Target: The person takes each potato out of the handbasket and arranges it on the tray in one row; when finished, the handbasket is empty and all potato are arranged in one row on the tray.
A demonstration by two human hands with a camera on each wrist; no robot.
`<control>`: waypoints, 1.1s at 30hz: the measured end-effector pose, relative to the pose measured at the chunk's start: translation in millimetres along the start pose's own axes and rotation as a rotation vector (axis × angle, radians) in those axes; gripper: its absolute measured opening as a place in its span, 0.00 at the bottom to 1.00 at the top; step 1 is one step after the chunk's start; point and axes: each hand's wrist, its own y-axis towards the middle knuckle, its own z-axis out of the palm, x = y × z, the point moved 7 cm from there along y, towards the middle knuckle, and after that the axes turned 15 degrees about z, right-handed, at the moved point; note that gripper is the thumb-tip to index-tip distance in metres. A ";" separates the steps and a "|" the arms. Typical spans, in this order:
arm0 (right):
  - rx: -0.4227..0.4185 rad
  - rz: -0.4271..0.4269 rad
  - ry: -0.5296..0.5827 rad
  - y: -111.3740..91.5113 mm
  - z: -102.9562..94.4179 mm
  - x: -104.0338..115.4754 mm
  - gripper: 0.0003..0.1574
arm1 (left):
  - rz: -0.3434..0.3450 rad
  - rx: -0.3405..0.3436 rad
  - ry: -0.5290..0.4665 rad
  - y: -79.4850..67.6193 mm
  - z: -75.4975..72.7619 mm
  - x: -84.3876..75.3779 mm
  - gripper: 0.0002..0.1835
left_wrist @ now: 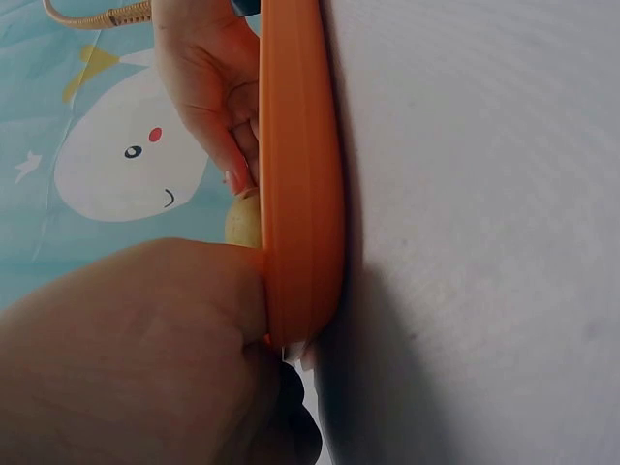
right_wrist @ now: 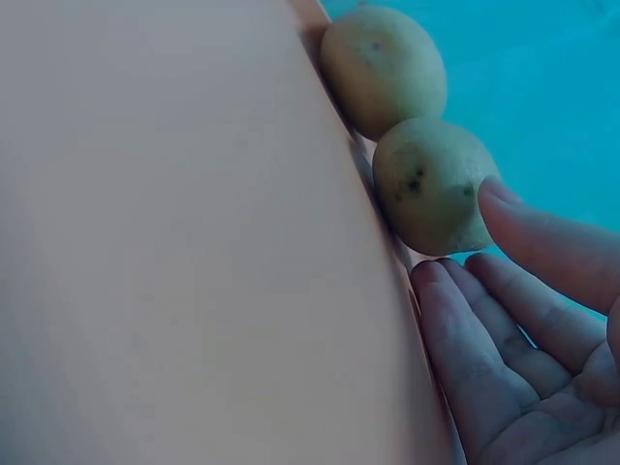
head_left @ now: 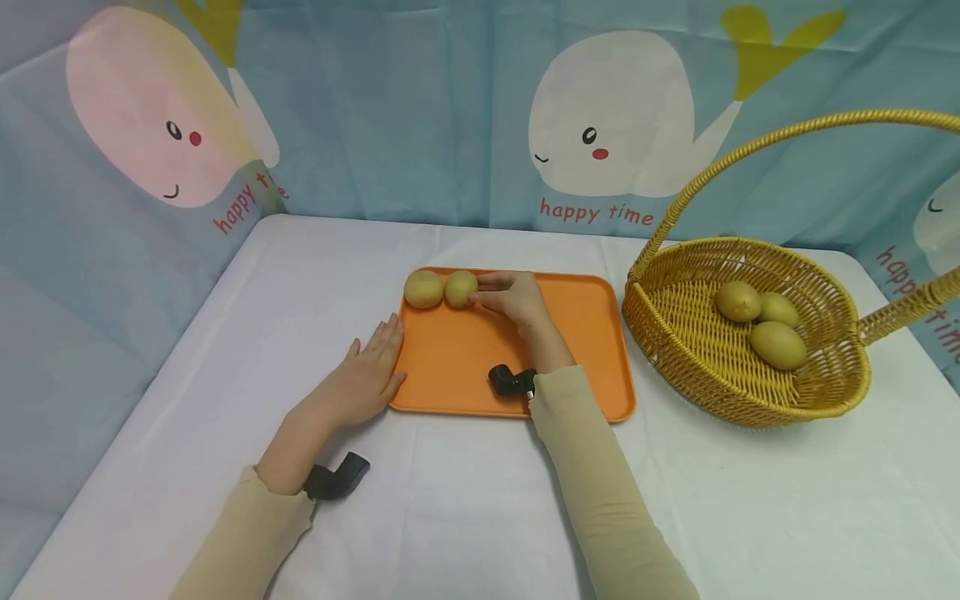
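Observation:
Two yellowish potatoes sit side by side at the far left corner of the orange tray point(head_left: 457, 367). My right hand point(head_left: 513, 300) is at the right-hand potato point(head_left: 461, 289); its thumb tip overlaps that potato's side in the right wrist view, and its extended fingers point(right_wrist: 475, 339) lie close below it. Farther left, the other potato point(head_left: 423, 289) rests against its neighbour. My left hand point(head_left: 367, 371) lies along the tray's left edge, fingers straight and touching the rim. From the left wrist, the tray's side point(left_wrist: 300, 174) partly hides the potato.
To the right of the tray stands a woven basket point(head_left: 652, 333) with a tall arched handle, holding three more potatoes point(head_left: 778, 346). A white cloth point(head_left: 450, 500) covers the table. Behind hangs a blue curtain point(head_left: 390, 117) printed with whales.

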 end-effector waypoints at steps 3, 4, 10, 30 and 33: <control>-0.012 0.005 -0.007 -1.0 -4.6 0.3 0.21 | 0.015 -0.005 0.009 3.2 -0.3 -2.2 0.35; -0.013 0.005 -0.008 -1.4 -6.0 0.5 0.22 | 0.020 -0.004 0.010 4.3 -0.3 -2.7 0.35; -0.018 -0.004 -0.003 -5.2 -15.6 2.6 0.22 | 0.043 -0.006 0.011 9.2 0.0 -6.2 0.35; 0.015 -0.228 -0.172 -80.1 -73.5 51.5 0.23 | 0.055 -0.056 -0.047 1.6 1.6 3.3 0.36; -0.019 -0.239 -0.212 -95.0 -93.5 55.4 0.22 | 0.053 -0.047 -0.048 2.6 1.2 2.5 0.36</control>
